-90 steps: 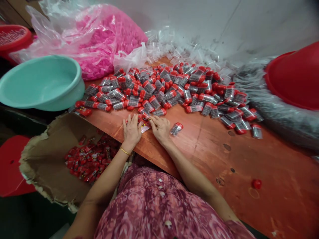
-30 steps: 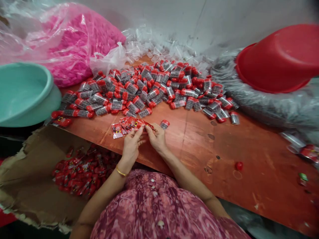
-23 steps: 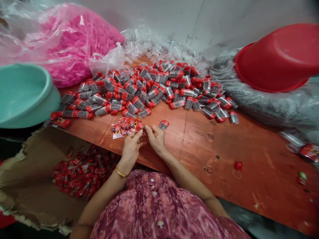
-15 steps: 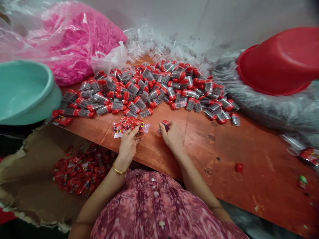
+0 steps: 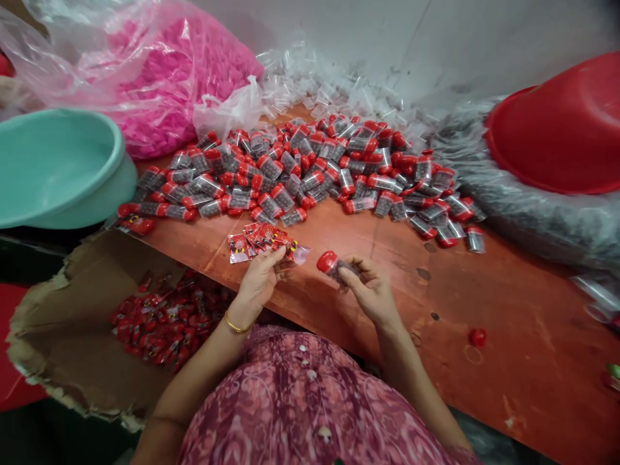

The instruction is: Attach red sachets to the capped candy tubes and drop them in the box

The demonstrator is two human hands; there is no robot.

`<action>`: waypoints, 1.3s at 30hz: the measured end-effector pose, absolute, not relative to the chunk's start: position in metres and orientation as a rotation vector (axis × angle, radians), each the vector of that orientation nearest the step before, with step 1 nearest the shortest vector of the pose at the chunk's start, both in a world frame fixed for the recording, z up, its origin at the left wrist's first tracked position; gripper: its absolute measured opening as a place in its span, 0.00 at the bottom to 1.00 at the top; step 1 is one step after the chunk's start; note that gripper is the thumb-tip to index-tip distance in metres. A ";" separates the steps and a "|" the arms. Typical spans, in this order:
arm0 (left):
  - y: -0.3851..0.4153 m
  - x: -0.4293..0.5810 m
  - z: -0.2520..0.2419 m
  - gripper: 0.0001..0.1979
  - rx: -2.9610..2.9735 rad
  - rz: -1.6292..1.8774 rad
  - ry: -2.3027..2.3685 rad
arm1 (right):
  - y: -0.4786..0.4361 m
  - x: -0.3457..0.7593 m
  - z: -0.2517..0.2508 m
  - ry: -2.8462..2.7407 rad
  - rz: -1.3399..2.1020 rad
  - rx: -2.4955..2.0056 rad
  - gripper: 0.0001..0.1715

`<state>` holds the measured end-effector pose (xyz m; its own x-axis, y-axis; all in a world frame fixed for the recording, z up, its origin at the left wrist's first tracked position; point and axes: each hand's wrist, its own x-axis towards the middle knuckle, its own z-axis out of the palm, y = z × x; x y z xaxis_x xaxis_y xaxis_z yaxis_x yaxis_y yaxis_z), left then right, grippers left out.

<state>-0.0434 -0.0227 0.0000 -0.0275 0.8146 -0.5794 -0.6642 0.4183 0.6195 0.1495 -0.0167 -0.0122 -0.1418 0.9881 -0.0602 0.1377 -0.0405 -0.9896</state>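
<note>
My left hand pinches the right end of a fanned stack of red printed plastic sleeves at the table's front edge. Thumb and fingers of my right hand close round a small clear container with a red cap. Its capped end points left, towards the sleeves, and dark contents show through the wall. The two hands are apart. Beyond them spreads a heap of similar red-capped containers with dark contents.
A torn cardboard box holding red wrapped pieces stands below the table at left. A teal basin and a bag of pink pieces lie left. A red tub rests on a plastic bag at right.
My right hand has moved right, away from my left, and opened its grip somewhat, so the container's red cap now shows plainly. My left hand keeps hold of the sleeves. The view has shifted slightly.
</note>
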 end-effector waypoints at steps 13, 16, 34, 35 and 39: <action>-0.025 -0.048 -0.003 0.16 0.497 1.143 1.155 | -0.016 0.134 0.009 -1.365 1.510 -1.188 0.15; -0.025 -0.045 -0.001 0.18 0.486 1.166 1.156 | -0.017 0.129 0.005 -1.324 1.514 -1.203 0.14; -0.026 -0.006 -0.004 0.17 0.246 1.504 1.026 | -0.026 0.090 -0.020 -1.102 1.345 -1.154 0.15; -0.025 -0.008 -0.003 0.17 0.234 1.515 1.025 | -0.025 0.089 -0.020 -1.099 1.385 -1.140 0.16; -0.023 -0.014 -0.003 0.16 0.239 1.516 1.028 | -0.022 0.094 -0.018 -1.132 1.488 -1.169 0.20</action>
<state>-0.0136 -0.0226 -0.0028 -0.2520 0.8811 -0.4003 -0.6978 0.1212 0.7060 0.0940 -0.0221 -0.0176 -0.1447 0.9771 -0.1560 -0.1104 -0.1726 -0.9788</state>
